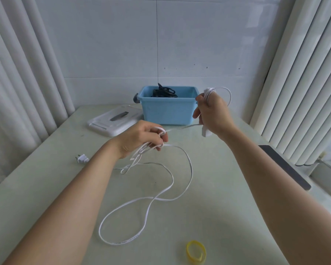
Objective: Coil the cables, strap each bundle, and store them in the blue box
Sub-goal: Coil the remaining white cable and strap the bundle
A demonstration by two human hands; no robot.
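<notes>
Above mid tabletop, left hand gripping white cable loops, right hand raised, clutching wound cable, cable print illegible

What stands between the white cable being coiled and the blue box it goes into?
Nothing visible. The blue box stands open just beyond the white cable; a white lid lies off to its left. A black cable bundle already lies inside, with room beside it.

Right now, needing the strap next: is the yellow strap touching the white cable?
Apart. Head view shows bare table between the yellow strap and the white cable.
</notes>
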